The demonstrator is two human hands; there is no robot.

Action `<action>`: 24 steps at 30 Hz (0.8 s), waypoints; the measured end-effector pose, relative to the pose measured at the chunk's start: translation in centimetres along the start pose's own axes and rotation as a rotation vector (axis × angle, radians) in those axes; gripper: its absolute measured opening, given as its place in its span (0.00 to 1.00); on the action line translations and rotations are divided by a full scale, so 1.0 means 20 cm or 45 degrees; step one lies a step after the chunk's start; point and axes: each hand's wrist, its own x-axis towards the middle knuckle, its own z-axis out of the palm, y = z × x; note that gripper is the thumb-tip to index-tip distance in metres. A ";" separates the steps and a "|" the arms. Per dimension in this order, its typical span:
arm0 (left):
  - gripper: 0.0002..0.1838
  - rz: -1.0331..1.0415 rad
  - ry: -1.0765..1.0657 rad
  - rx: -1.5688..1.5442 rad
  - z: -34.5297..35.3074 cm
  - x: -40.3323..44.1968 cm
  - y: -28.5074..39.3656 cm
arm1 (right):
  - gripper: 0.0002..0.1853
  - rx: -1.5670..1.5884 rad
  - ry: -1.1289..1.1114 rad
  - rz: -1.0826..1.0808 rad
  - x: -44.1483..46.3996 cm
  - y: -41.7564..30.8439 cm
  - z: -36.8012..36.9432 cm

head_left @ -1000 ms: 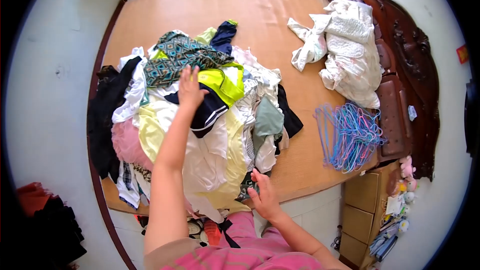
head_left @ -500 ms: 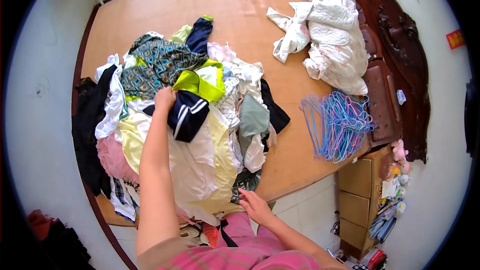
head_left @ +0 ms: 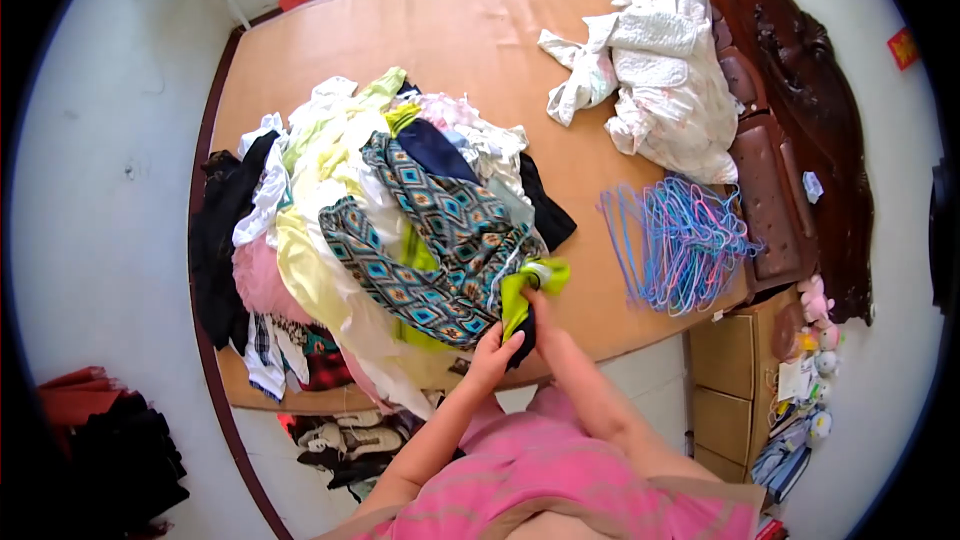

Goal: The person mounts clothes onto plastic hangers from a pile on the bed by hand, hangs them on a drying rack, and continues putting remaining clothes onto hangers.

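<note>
My left hand [head_left: 490,358] and my right hand [head_left: 543,324] are close together at the near right edge of a clothes heap. Both are closed on a bunched lime-green and navy garment [head_left: 515,302]; its full shape is hidden. Beside it, a pair of patterned trousers [head_left: 455,210] in teal, black and brown lies over the heap with its legs spread toward the far left. Under and around the trousers are pale yellow cloth [head_left: 305,260], a pink frilly piece [head_left: 265,285], a navy piece [head_left: 435,152] and black clothing [head_left: 225,240].
The heap lies on a bed with a tan mat [head_left: 470,20]. Blue and pink hangers [head_left: 690,245] are piled at the right, below white bedding [head_left: 660,70]. A carved headboard [head_left: 790,70] and a drawer cabinet [head_left: 722,360] border that side. Shoes [head_left: 355,440] sit on the floor below.
My left hand has drawn back from the middle of the heap to beside my right hand. The lime-green and navy garment and the patterned trousers have been pulled nearer and to the right.
</note>
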 end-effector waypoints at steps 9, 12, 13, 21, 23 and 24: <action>0.16 0.709 0.377 0.600 0.24 -0.20 0.28 | 0.32 -0.256 -0.710 -0.483 -0.41 -0.51 0.04; 0.16 0.693 0.402 -0.029 0.44 -0.20 0.47 | 0.31 -0.307 -0.703 -0.594 -0.35 -0.59 -0.01; 0.16 0.670 0.387 -0.218 0.46 -0.20 0.49 | 0.30 -0.326 -0.643 -0.603 -0.36 -0.67 0.00; 0.04 1.070 0.340 1.368 0.67 -0.21 0.46 | 0.35 -0.111 -0.846 0.134 -0.47 -0.69 -0.16; 0.05 1.091 0.198 1.807 0.76 -0.22 0.42 | 0.31 -0.191 -0.780 -0.068 -0.51 -0.65 -0.15; 0.05 1.114 0.146 1.879 0.78 -0.22 0.37 | 0.27 -0.489 -0.571 -0.346 -0.50 -0.62 -0.14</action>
